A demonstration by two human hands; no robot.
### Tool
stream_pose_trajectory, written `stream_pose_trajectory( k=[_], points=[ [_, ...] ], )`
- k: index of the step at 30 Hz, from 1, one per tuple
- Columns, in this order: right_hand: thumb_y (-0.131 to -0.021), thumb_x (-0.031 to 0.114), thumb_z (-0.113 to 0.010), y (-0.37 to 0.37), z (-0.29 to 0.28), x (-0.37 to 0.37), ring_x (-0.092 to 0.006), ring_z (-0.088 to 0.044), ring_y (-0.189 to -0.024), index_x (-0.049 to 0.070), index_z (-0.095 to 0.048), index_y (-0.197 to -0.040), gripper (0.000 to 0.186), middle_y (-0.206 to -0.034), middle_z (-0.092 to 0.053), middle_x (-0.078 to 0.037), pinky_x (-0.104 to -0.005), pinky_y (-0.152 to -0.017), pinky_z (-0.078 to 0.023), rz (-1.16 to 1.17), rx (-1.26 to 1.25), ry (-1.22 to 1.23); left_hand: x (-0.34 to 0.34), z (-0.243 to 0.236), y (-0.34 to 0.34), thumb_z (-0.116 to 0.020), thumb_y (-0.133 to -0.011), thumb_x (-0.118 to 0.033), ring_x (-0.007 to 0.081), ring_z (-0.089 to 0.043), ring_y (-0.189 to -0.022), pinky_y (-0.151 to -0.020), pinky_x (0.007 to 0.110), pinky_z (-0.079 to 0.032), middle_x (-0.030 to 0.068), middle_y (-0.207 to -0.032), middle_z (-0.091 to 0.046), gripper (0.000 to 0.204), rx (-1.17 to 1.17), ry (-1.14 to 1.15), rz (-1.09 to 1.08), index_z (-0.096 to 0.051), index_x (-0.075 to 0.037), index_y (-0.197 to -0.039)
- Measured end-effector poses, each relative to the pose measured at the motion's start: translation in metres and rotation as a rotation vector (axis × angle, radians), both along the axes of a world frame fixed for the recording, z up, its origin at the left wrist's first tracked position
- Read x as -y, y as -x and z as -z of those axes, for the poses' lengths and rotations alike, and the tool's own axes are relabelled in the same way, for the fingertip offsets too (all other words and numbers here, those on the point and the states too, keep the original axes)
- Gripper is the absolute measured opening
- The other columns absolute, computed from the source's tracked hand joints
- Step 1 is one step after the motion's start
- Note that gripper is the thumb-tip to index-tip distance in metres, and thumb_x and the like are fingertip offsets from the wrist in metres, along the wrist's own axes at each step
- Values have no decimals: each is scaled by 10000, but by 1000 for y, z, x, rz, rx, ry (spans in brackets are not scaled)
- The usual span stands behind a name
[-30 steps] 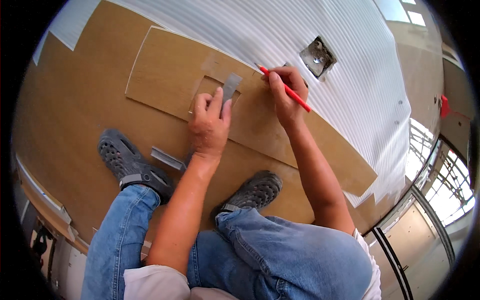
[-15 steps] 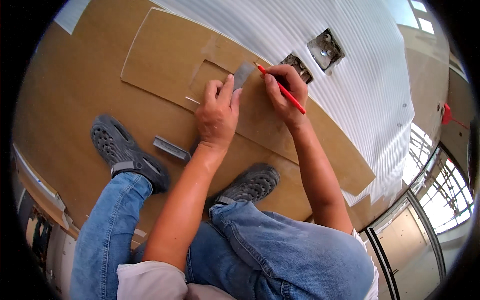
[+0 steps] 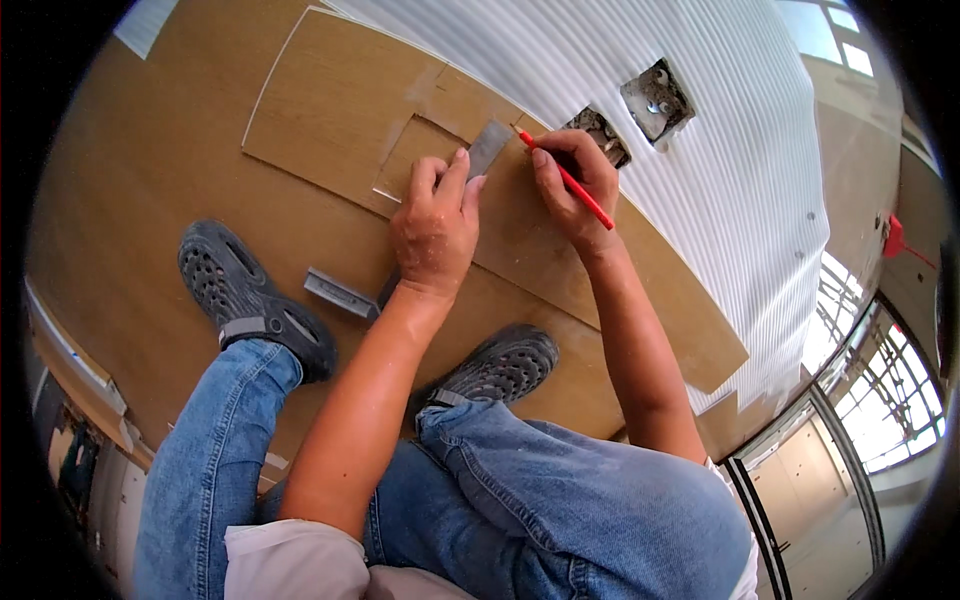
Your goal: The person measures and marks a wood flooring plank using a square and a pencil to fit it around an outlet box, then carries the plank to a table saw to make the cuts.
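A long tan board lies over a larger brown sheet, with a rectangular notch cut into its near edge. My left hand grips the metal blade of a try square and holds it on the board, right of the notch. The square's grey stock shows left of my forearm; the blade between is partly hidden by my hand. In my right hand is a red pencil, its tip at the board's far edge, close to the blade's end.
White ribbed sheeting lies beyond the board, with two rough square openings in it, one showing a metal box. My feet in dark clogs rest on the brown sheet. A framed doorway stands at the right.
Both hands keep their hold, with the square and pencil almost where they were. The view has shifted slightly.
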State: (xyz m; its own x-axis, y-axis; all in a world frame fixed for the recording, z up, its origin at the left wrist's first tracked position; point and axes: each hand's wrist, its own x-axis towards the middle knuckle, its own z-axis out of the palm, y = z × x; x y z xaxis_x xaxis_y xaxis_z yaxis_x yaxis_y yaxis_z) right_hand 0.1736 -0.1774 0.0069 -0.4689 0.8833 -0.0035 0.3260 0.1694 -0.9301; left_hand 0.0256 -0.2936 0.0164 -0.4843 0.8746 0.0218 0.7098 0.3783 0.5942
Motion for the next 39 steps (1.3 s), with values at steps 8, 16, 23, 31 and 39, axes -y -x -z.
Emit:
stream_pose_trajectory(
  k=[8,16,23,31,39],
  points=[
    [-895,101,-730,0,-2,-1,-211,-649,-761,19,-690,-988,130,-842,-660,-111,-327,-703,-518,-19,25,-27,1,-2,-1,-759,-900,-170,297,-633,-894,-759,400,-541,109,-1001,-583,352,107,33,-12,-693,-49,-1224],
    [-867,91,-744,4,-3,-4,-257,-645,-765,37,-696,-975,130,-852,-670,-117,-356,-702,-516,-45,44,-100,0,2,-1,-769,-872,-166,281,-644,-820,-695,379,-553,77,-981,-555,348,16,-17,8,-696,-70,-1198],
    [-840,95,-763,7,-6,-9,-281,-642,-765,49,-702,-952,136,-848,-678,-103,-383,-685,-513,-135,69,-164,-1,-1,-2,-754,-898,-137,313,-618,-882,-754,413,-532,124,-989,-581,342,109,7,-11,-692,-43,-1221],
    [-830,89,-766,5,-3,-9,-280,-638,-762,51,-702,-943,136,-855,-682,-97,-387,-678,-516,-129,70,-190,-2,-3,-8,-746,-910,-161,313,-619,-878,-753,410,-534,123,-979,-581,338,120,45,-26,-689,-47,-1223],
    [-811,75,-747,5,-9,-10,-283,-623,-764,37,-692,-929,136,-826,-647,-112,-383,-684,-510,-141,69,-157,0,0,-7,-751,-905,-152,316,-619,-862,-726,414,-535,122,-962,-576,333,105,-7,-16,-691,-43,-1214]
  ],
)
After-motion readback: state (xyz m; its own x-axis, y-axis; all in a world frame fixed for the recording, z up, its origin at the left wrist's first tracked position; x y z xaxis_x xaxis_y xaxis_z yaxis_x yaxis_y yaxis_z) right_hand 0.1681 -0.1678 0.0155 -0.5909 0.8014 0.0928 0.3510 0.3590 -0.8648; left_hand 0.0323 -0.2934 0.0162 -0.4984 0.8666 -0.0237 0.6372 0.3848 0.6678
